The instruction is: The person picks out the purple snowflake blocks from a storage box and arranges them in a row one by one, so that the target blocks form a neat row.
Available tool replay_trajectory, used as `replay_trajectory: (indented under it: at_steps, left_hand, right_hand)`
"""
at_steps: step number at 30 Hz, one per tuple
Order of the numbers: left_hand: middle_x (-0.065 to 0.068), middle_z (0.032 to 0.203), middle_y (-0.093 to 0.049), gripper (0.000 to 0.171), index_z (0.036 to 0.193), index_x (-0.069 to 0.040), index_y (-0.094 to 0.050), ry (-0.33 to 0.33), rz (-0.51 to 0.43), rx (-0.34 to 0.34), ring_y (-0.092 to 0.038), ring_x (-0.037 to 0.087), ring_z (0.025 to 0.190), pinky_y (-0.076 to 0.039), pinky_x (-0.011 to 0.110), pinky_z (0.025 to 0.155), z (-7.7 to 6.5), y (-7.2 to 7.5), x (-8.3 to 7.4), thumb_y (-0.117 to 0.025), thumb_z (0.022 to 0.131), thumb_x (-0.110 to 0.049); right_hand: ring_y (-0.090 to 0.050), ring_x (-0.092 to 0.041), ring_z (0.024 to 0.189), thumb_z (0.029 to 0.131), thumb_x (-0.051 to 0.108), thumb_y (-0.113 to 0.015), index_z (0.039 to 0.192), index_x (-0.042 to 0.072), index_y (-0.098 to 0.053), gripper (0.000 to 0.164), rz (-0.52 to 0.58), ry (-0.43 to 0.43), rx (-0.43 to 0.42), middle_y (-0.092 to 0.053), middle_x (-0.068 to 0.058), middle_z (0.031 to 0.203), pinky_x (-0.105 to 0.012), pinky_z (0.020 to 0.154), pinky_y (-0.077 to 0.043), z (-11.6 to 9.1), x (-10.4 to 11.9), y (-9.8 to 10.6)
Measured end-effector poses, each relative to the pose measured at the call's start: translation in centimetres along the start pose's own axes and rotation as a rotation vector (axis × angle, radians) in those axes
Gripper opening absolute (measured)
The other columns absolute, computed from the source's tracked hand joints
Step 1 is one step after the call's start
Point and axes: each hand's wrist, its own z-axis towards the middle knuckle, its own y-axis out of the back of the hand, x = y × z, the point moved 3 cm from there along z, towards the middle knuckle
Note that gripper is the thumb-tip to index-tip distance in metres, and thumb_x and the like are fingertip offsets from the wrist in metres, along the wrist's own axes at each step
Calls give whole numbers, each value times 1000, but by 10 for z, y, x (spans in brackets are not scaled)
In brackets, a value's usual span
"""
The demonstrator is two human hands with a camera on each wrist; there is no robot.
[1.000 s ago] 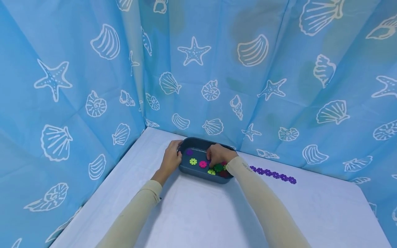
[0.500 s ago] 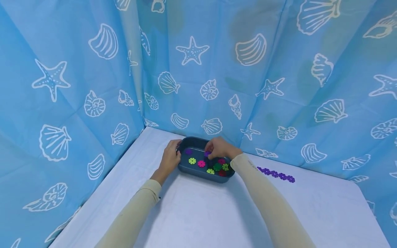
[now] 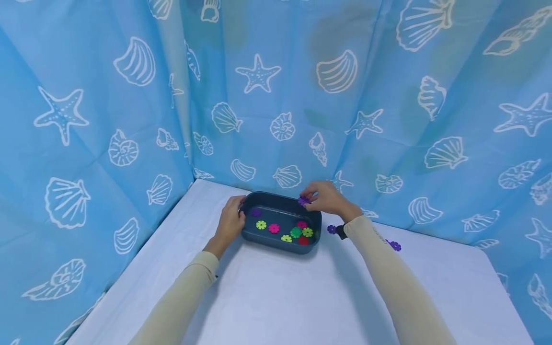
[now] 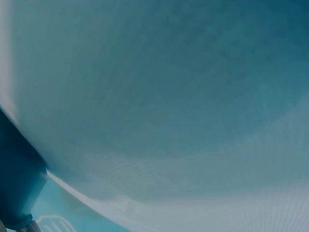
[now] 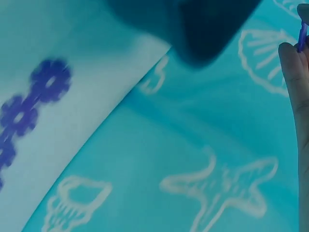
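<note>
In the head view, my left hand (image 3: pixel 230 221) grips the left end of a dark blue-grey plastic bin (image 3: pixel 276 245). My right hand (image 3: pixel 327 197) pinches a purple flower-shaped disc (image 3: pixel 304 201) above the bin's far right corner. Edge-on, that purple disc (image 5: pixel 302 37) shows between fingers and thumb in the right wrist view. Inside the bin lie a purple disc (image 3: pixel 256 212), a pink disc (image 3: pixel 273 228), a green disc (image 3: pixel 295 232), red discs and several yellow-green discs (image 3: pixel 260 224). The left wrist view catches only a dark part of the bin (image 4: pixel 17 169) and the tabletop.
Right of the bin, a row of linked purple discs (image 3: pixel 331 229) lies on the white tabletop (image 3: pixel 267 297), partly hidden by my right forearm. The row (image 5: pixel 50 80) shows blurred in the right wrist view. A blue shell-print curtain (image 3: pixel 276 96) hangs behind and left of the table.
My right hand has lifted a purple disc out of the bin and moved right, toward the far right corner. My left hand stays at the bin's left end.
</note>
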Motion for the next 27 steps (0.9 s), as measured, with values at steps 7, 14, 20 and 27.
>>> replay_trajectory:
  at_steps: [7, 14, 20, 27]
  left_hand:
    - [19, 128, -53, 45, 131, 5, -51, 27, 1, 8, -56, 30, 119, -49, 36, 101, -3, 1, 2, -56, 87, 14]
    - [19, 130, -51, 46, 133, 5, -49, 47, -22, 23, -54, 31, 122, -48, 39, 103, -4, 0, 2, -55, 89, 13]
    - [18, 131, -51, 46, 135, 3, -49, 77, -6, 37, -54, 29, 123, -47, 38, 104, -4, -2, 3, -56, 89, 11]
    - [20, 130, -51, 46, 134, 5, -49, 49, -17, 34, -54, 32, 122, -47, 40, 103, -3, -1, -3, -55, 89, 11]
  right_hand:
    - [-67, -31, 93, 78, 7, -79, 108, 1, -72, 32, 24, -4, -75, -67, -9, 101, -42, 80, -60, -40, -26, 22]
    - [-63, -30, 100, 80, 12, -78, 112, 5, -71, 34, -7, -165, -125, -65, -8, 104, -45, 85, -58, -85, -59, 40]
    - [-61, -33, 102, 83, 13, -76, 116, 2, -69, 35, -55, -241, -167, -64, -12, 108, -48, 89, -56, -128, -93, 54]
    - [-61, -39, 107, 86, 16, -74, 121, 2, -66, 39, -54, -424, -184, -64, -19, 117, -50, 86, -57, -181, -134, 66]
